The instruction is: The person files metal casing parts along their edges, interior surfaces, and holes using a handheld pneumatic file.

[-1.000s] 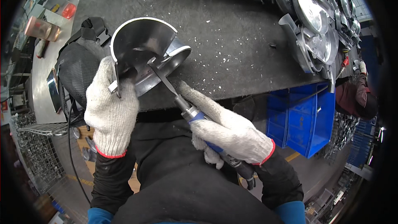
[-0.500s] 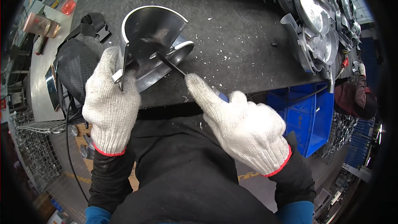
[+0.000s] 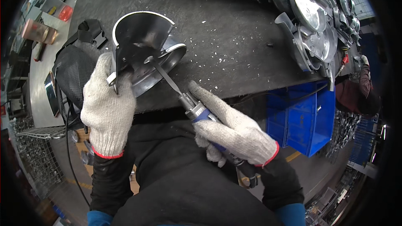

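My gloved left hand (image 3: 109,104) is closed on the left edge of a curved metal part (image 3: 144,27), a shiny housing with a dark half-round wall and a ring-shaped rim. It tilts over the near edge of the table. My gloved right hand (image 3: 238,132) wraps round a blue and silver handheld power tool (image 3: 199,111), its index finger stretched along the tool's front. A flat, narrow blade (image 3: 167,77) runs from the tool to a small hole in the part's wall. A dark hose fitting (image 3: 247,171) sits at the tool's rear end.
Light shavings dot the dark tabletop (image 3: 234,29). Shiny metal parts (image 3: 314,25) pile up at the right. Blue bins (image 3: 301,117) stand below the table's right side. A black mesh bag (image 3: 75,71) lies left of my left hand. Farther right is another person's sleeve (image 3: 364,77).
My right hand has rolled and moved slightly down and left, so the tool's body now shows. The part has shifted slightly left in view, still in my left hand.
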The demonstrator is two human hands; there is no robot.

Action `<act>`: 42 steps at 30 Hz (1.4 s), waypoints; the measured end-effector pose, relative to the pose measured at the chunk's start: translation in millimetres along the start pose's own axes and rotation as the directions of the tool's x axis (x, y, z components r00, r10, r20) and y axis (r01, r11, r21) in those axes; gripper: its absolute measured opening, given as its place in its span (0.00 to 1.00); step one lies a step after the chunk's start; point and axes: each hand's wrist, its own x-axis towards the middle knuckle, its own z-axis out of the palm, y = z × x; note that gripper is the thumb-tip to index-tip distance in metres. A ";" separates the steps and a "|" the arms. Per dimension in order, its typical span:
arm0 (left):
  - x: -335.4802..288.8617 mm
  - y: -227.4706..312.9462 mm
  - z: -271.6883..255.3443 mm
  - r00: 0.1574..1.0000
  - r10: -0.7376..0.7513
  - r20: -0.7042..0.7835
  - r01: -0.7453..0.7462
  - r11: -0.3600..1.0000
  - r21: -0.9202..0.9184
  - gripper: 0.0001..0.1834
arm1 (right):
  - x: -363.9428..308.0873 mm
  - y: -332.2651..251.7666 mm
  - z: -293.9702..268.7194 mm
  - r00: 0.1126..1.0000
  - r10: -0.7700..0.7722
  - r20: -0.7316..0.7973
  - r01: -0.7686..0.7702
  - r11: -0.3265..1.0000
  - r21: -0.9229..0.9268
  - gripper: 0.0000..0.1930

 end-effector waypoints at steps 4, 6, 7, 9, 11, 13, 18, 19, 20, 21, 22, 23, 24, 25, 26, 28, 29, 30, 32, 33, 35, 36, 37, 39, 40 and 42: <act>1.5 -5.7 0.7 0.993 0.116 -0.024 -0.116 0.993 0.026 0.25 | -8.1 5.8 11.7 0.910 -0.370 -0.185 0.242 0.839 -0.488 0.41; 4.2 -3.1 2.6 0.993 0.116 -0.029 -0.115 0.993 0.027 0.24 | -3.5 23.1 22.7 0.715 -0.683 -0.151 0.288 0.484 -0.826 0.38; 5.3 -1.6 4.1 0.994 0.106 -0.037 -0.105 0.994 0.029 0.23 | -7.0 20.2 31.4 0.639 -0.762 -0.110 0.071 0.200 -0.977 0.39; 7.4 3.2 -0.1 0.996 0.091 -0.012 -0.091 0.995 0.034 0.21 | -4.4 22.0 34.6 0.483 -0.873 0.069 -0.279 -0.228 -0.933 0.34; 11.8 10.7 -5.3 0.996 0.078 0.037 -0.081 0.993 0.087 0.19 | -3.1 19.8 27.3 0.480 -0.869 0.117 -0.344 -0.309 -0.887 0.34; 22.1 18.9 -2.7 0.991 0.124 0.058 -0.131 0.981 0.142 0.19 | -2.7 16.5 15.4 0.453 -0.868 0.202 -0.494 -0.433 -0.754 0.35; 31.5 20.6 7.0 0.990 0.116 0.081 -0.065 0.883 -0.465 0.40 | -29.9 5.5 -6.9 0.700 -0.709 -0.090 -0.142 -0.015 -0.990 0.38; 18.0 13.1 2.4 0.974 -0.013 0.226 0.176 0.672 -0.720 0.52 | -37.6 7.5 -8.4 0.786 -0.600 -0.149 -0.031 0.202 -0.979 0.41; 3.1 -4.8 6.9 0.990 0.011 0.138 0.107 0.572 -0.813 0.55 | -46.5 14.9 -8.2 0.827 -0.536 -0.171 -0.021 0.275 -0.961 0.48; -13.9 -23.9 29.3 0.998 -0.038 0.047 0.059 0.420 -0.906 0.56 | -50.7 25.3 -8.6 0.863 -0.469 -0.190 0.018 0.403 -0.915 0.50; -29.7 -26.2 44.4 0.981 -0.151 0.118 0.177 0.472 -0.864 0.55 | -52.3 36.0 -9.5 0.897 -0.393 -0.200 0.044 0.531 -0.847 0.51; -43.8 -27.8 67.2 0.975 -0.217 0.047 0.184 0.673 -0.717 0.53 | -54.2 44.1 -9.8 0.919 -0.319 -0.233 0.021 0.629 -0.777 0.53; -47.9 -14.2 78.9 0.930 -0.367 0.020 0.271 0.649 -0.710 0.45 | -53.1 54.3 -10.3 0.942 -0.238 -0.237 0.005 0.716 -0.698 0.55; -42.6 -5.9 77.0 0.896 -0.444 0.022 0.362 0.700 -0.616 0.39 | -48.4 68.4 -10.5 0.921 -0.306 -0.239 0.084 0.758 -0.647 0.57; -26.2 9.1 71.0 0.860 -0.509 0.029 0.450 0.731 -0.513 0.33 | -46.2 76.1 -9.2 0.916 -0.316 -0.246 0.090 0.761 -0.643 0.57; 2.7 -26.0 56.4 0.960 -0.279 0.014 0.194 0.629 -0.753 0.23 | -44.5 83.0 -5.5 0.883 -0.368 -0.289 0.132 0.788 -0.601 0.53; 19.1 -34.3 36.8 0.984 -0.175 -0.020 0.115 0.725 -0.679 0.21 | -45.4 80.1 -7.1 0.899 -0.351 -0.261 0.118 0.770 -0.627 0.54; 35.4 -32.7 8.6 0.997 -0.063 -0.035 0.030 0.803 -0.596 0.19 | -43.6 83.3 -10.4 0.898 -0.353 -0.263 0.123 0.775 -0.620 0.54; 58.1 -25.8 -39.6 0.997 0.070 0.040 -0.061 0.978 -0.201 0.22 | -41.3 90.2 -12.6 0.845 -0.497 -0.196 0.283 0.727 -0.625 0.53; 65.8 2.4 -55.8 0.981 0.133 0.142 -0.134 0.991 -0.007 0.25 | -40.3 91.0 -10.6 0.847 -0.492 -0.200 0.283 0.737 -0.613 0.53; 65.9 27.0 -59.2 0.956 0.126 0.264 -0.167 0.976 0.138 0.35 | -35.3 81.7 -11.2 0.844 -0.503 -0.185 0.282 0.711 -0.644 0.50; 66.0 32.1 -65.4 0.957 0.122 0.264 -0.166 0.974 0.153 0.35 | -33.3 73.9 -10.1 0.844 -0.507 -0.173 0.295 0.710 -0.639 0.50; 67.4 40.3 -75.3 0.923 0.153 0.354 -0.219 0.963 0.155 0.37 | -32.4 65.0 -8.2 0.849 -0.498 -0.177 0.291 0.720 -0.630 0.48; 72.4 45.7 -86.6 0.860 0.137 0.491 -0.222 0.968 0.120 0.41 | -27.8 64.3 -4.4 0.782 -0.594 -0.190 0.353 0.673 -0.650 0.45; 77.5 42.8 -87.0 0.859 0.133 0.495 -0.224 0.966 0.129 0.41 | -27.4 62.4 -3.7 0.782 -0.594 -0.186 0.360 0.676 -0.643 0.45; 87.5 30.0 -89.7 0.832 0.137 0.537 -0.219 0.971 0.091 0.43 | -29.6 49.0 -1.1 0.875 -0.431 -0.220 0.209 0.746 -0.633 0.44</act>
